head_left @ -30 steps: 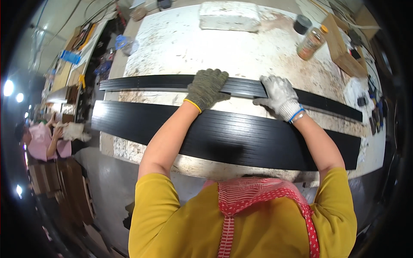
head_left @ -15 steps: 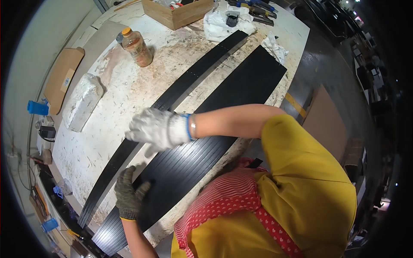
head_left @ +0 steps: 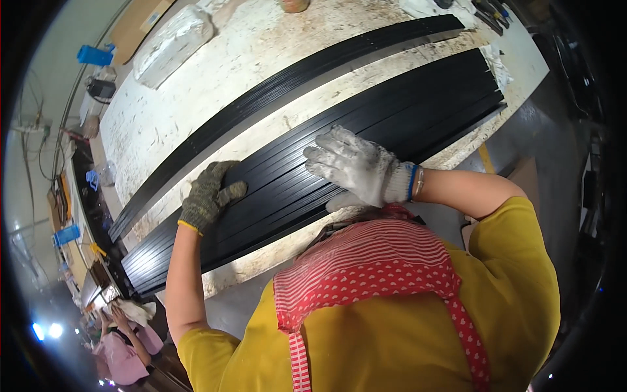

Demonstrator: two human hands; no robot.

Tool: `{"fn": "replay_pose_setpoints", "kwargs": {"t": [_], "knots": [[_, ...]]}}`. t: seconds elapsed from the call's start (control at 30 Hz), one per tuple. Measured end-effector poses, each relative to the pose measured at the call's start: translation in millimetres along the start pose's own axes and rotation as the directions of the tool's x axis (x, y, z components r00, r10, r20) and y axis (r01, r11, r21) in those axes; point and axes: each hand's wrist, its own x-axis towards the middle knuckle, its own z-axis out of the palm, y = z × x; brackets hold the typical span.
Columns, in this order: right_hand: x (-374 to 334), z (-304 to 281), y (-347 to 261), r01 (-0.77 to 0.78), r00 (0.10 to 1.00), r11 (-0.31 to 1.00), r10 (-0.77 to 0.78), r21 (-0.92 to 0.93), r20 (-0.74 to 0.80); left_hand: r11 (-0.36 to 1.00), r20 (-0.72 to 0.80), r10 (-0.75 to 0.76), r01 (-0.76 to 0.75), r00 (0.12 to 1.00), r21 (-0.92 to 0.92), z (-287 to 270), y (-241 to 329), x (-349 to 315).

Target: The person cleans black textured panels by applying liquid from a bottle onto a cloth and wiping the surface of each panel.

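A wide row of long black slats (head_left: 287, 179) lies side by side across the near part of the table, with thin gaps between some of them. My left hand (head_left: 210, 195), in a grey-green knit glove, rests at the row's far edge, its thumb spread over the top. Further right, my right hand (head_left: 358, 166) wears a white glove. Its fingers lie outstretched on the slats and the thumb reaches toward the near edge. Beyond the row and apart from it is a narrower group of black slats (head_left: 281, 78). Neither hand touches that group.
The stained white table (head_left: 176, 98) carries a plastic-wrapped white block (head_left: 175, 44) at the far left. The base of a bottle (head_left: 294, 5) shows at the top edge. Hand tools (head_left: 488, 14) lie at the far right. Another person (head_left: 127, 349) sits at the lower left.
My right hand has moved from the far group back right onto the near row. My left hand remains at the row's far edge. The view has shifted, and gaps show between the near slats.
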Motion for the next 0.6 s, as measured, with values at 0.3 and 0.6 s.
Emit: {"fn": "replay_pose_setpoints", "kwargs": {"t": [0.3, 0.6], "knots": [[6, -41, -10, 0.059, 0.975, 0.996, -0.071, 0.065, 0.210, 0.993, -0.027, -0.064, 0.066, 0.998, 0.102, 5, 6, -6], [10, -38, -7, 0.113, 0.973, 0.994, -0.111, 0.004, 0.204, 0.994, -0.097, 0.028, -0.017, 0.995, 0.111, 10, 3, -8]]}}
